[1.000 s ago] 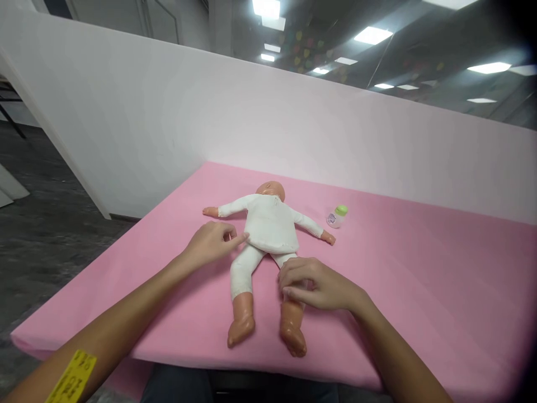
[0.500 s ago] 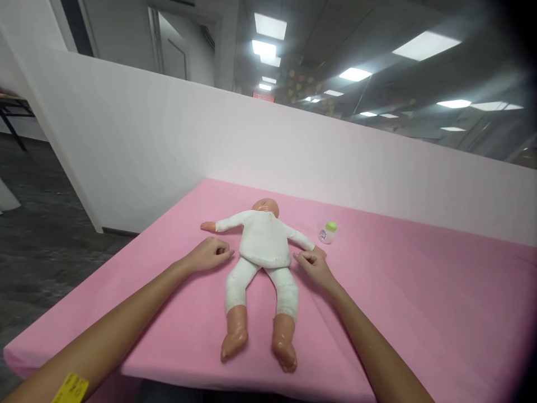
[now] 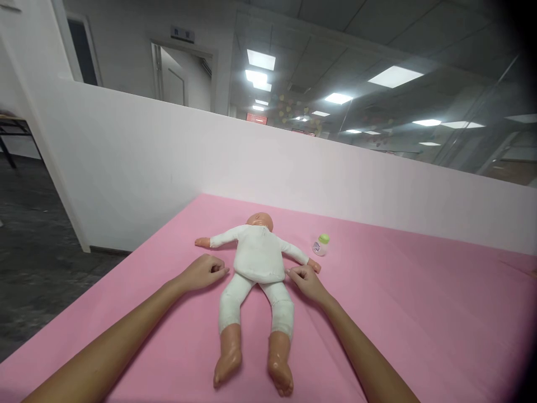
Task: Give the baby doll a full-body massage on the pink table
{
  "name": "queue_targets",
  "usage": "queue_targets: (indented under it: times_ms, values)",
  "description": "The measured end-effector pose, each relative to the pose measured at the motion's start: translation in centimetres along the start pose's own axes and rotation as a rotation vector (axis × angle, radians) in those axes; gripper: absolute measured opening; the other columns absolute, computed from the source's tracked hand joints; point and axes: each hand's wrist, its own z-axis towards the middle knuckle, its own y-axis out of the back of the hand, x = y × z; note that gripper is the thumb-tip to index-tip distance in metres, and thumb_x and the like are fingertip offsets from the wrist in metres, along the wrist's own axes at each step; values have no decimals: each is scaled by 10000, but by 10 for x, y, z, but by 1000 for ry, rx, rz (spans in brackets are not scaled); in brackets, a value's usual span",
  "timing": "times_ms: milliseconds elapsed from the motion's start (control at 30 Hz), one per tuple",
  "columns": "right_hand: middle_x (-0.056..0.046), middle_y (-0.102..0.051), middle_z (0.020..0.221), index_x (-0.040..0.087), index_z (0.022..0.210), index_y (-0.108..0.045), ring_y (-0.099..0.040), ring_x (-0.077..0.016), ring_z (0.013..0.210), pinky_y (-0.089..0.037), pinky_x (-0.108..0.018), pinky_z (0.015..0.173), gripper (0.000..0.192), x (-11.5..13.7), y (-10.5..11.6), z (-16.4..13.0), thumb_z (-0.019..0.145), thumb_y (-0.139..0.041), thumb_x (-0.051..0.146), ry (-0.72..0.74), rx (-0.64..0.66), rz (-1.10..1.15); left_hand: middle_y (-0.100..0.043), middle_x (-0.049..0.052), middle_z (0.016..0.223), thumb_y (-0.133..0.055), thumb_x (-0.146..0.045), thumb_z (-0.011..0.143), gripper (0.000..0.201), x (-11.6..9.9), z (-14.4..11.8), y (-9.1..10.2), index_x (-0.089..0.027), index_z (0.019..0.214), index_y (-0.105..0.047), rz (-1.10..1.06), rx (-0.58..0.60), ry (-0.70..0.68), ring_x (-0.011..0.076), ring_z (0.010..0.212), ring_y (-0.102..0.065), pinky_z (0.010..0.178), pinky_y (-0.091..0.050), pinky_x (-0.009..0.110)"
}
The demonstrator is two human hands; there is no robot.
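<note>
A baby doll (image 3: 259, 254) with a white cloth body lies on its back, arms spread and feet toward me. To the left of its waist, my left hand (image 3: 205, 272) rests on the pink table with fingers curled in and nothing visible in them. On the other side, my right hand (image 3: 307, 281) is also curled, its fingertips close to the doll's hip and its back near the doll's hand. Whether those fingertips touch the cloth I cannot tell. A small clear jar (image 3: 321, 245) with a green lid stands beyond the doll's hand at the right.
The pink-covered table (image 3: 411, 302) meets a low white partition wall (image 3: 268, 162) at the back. Its left edge drops to a dark floor (image 3: 42, 268). A dark-legged table (image 3: 14, 137) stands far left. Behind the partition are glass, ceiling lights and a doorway (image 3: 180, 78).
The camera view has tilted up a little, so everything sits lower in the picture. Both hands, the doll and the jar keep about the same places on the table.
</note>
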Motion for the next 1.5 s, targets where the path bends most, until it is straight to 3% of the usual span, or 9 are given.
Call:
queue_targets:
  times_ms: [400, 1100, 1200, 1300, 1367, 1400, 1433, 1500]
  values:
    - [39, -359, 565, 203, 580, -349, -289, -112, 575, -246, -293, 585, 598, 7, -1, -3, 1015, -495, 586, -10, 26, 25, -331, -22, 586, -518, -501, 931, 480, -1, -1, 0, -202, 624, -302, 14, 12, -9, 130, 565, -254, 559, -193, 322]
    - [27, -426, 542, 196, 555, -403, -343, -118, 548, -268, -293, 573, 594, 2, -2, -3, 1024, -499, 548, -36, 43, 36, -381, -22, 573, -517, -421, 952, 449, 0, -2, -2, -195, 614, -325, 45, 2, -23, 128, 551, -298, 552, -200, 319]
    - [26, -426, 540, 199, 551, -403, -355, -120, 546, -285, -292, 571, 582, 2, -1, -3, 1016, -514, 532, -12, 8, 13, -382, -29, 551, -536, -401, 939, 454, -4, -1, -6, -197, 588, -332, 31, -105, 16, 125, 538, -312, 546, -222, 311]
    - [8, -490, 590, 202, 581, -469, -444, -145, 592, -364, -297, 605, 520, 9, 0, 5, 1004, -527, 500, 70, -165, 2, -366, -31, 528, -512, -389, 960, 476, -19, 6, -8, -204, 561, -328, 32, -433, 36, 133, 538, -350, 562, -285, 305]
    - [-29, -623, 742, 202, 701, -596, -575, -186, 727, -461, -313, 692, 407, 17, 0, 16, 1000, -533, 471, 141, -269, 24, -481, -13, 594, -500, -387, 980, 434, -36, 15, -6, -205, 591, -437, 45, -594, -40, 155, 609, -466, 637, -395, 307]
    - [-53, -684, 874, 206, 811, -662, -630, -211, 844, -503, -330, 759, 333, 21, 0, 23, 996, -540, 455, 170, -290, 30, -588, 8, 705, -506, -385, 985, 366, -45, 21, -5, -203, 670, -544, 49, -610, -100, 177, 708, -553, 719, -457, 318]
    - [-73, -712, 1013, 215, 939, -703, -655, -233, 962, -530, -349, 821, 279, 25, 0, 32, 991, -551, 443, 189, -290, 24, -678, 33, 892, -518, -382, 985, 270, -54, 28, -5, -208, 824, -647, 51, -586, -168, 204, 872, -623, 835, -498, 339]
    - [-89, -692, 1248, 246, 1180, -708, -629, -262, 1182, -536, -404, 972, 294, 30, -3, 50, 978, -573, 410, 211, -269, -50, -680, 76, 1254, -536, -411, 987, 283, -69, 43, -6, -230, 1135, -695, 101, -489, -259, 256, 1184, -615, 1048, -477, 406]
